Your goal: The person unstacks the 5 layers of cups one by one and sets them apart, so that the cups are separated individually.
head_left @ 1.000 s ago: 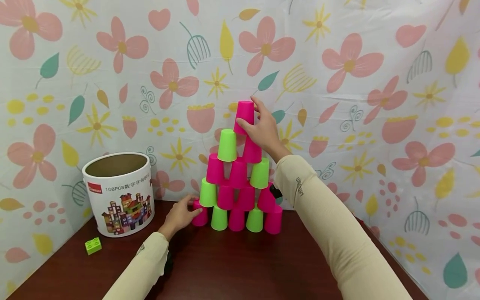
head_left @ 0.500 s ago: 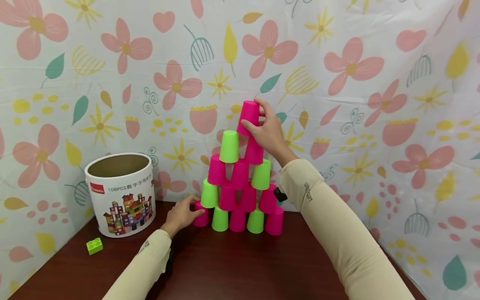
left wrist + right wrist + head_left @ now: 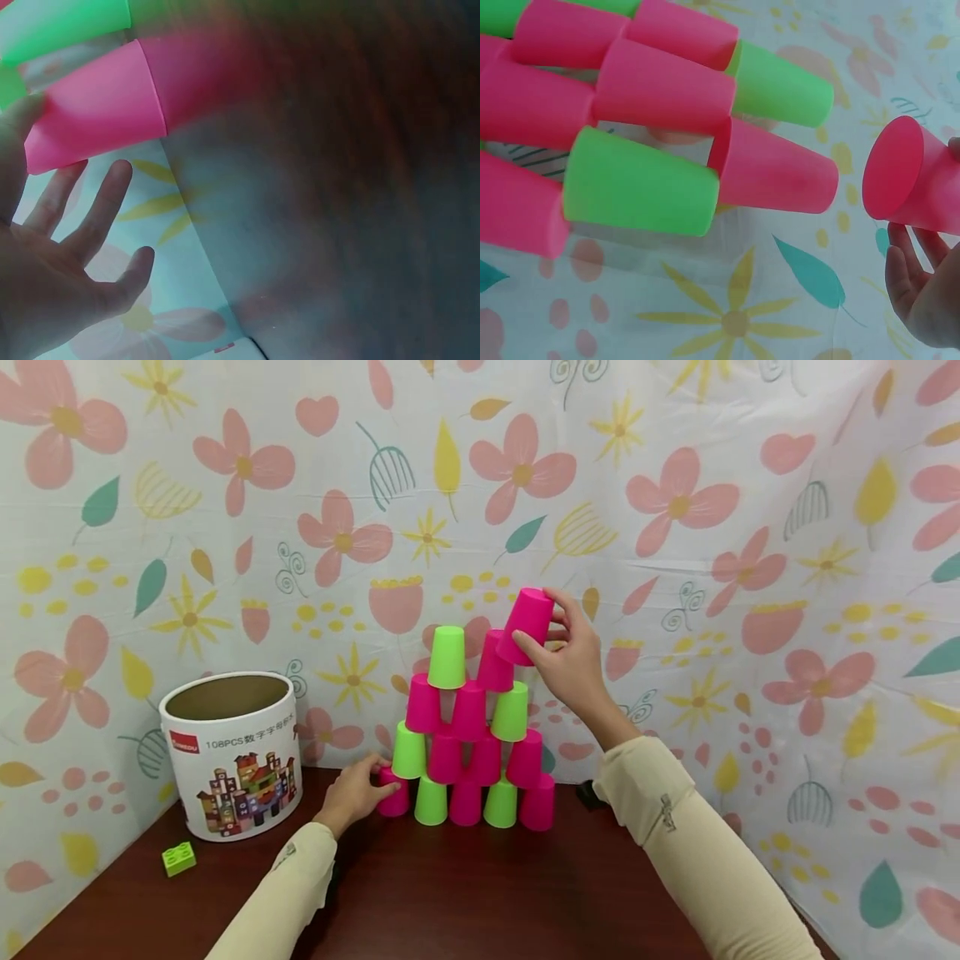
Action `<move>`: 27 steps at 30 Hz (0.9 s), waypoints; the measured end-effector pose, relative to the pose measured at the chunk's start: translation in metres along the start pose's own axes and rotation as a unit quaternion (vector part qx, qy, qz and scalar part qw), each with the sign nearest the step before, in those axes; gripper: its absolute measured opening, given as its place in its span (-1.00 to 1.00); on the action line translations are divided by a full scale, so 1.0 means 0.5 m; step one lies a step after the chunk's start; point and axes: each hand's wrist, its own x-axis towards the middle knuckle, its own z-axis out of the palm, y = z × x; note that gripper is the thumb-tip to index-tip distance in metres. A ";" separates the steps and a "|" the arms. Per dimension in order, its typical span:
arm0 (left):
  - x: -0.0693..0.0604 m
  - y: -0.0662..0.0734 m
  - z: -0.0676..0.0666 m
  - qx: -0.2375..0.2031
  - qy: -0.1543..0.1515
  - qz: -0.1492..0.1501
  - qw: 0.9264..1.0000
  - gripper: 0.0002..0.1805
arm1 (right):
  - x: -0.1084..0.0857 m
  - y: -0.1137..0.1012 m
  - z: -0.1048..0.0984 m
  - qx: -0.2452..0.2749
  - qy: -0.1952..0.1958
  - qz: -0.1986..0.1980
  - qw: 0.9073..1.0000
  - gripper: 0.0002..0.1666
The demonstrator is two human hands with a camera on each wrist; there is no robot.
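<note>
Pink and green cups stand upside down in a stack against the wall, with a green cup [image 3: 447,657] and a pink cup [image 3: 495,662] side by side on its highest row. My right hand [image 3: 573,656] pinches another pink cup [image 3: 527,627], tilted, up and to the right of that pink one; in the right wrist view this held cup [image 3: 911,176] is apart from the stack. Down at the stack's left corner, the thumb and fingers of my left hand [image 3: 352,795] are around the bottom-row pink cup [image 3: 393,793], and the left wrist view shows several fingers spread beside it.
A white printed bucket [image 3: 232,760] stands at the left on the dark red table [image 3: 465,893]. In front of it lies a small green block [image 3: 178,858]. Behind the stack hangs a floral cloth [image 3: 637,552]. A small black object [image 3: 591,795] shows beside the right sleeve.
My right hand has carried its pink cup from over the top row to the right and down, and the cup tilts more. The left hand stays at the bottom-left cup.
</note>
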 end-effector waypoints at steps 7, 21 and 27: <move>-0.001 -0.012 0.005 -0.007 -0.004 0.010 1.000 -0.55 | -0.099 -0.066 -0.035 -0.007 0.002 -0.004 1.000 -0.27; 0.001 -0.010 0.017 -0.039 -0.002 0.004 0.999 -0.53 | -0.272 0.025 -0.092 -0.053 -0.064 0.045 0.996 -0.33; 0.000 -0.008 0.009 -0.046 0.002 0.000 0.999 -0.53 | -0.321 0.046 -0.126 -0.054 -0.105 0.079 0.990 -0.34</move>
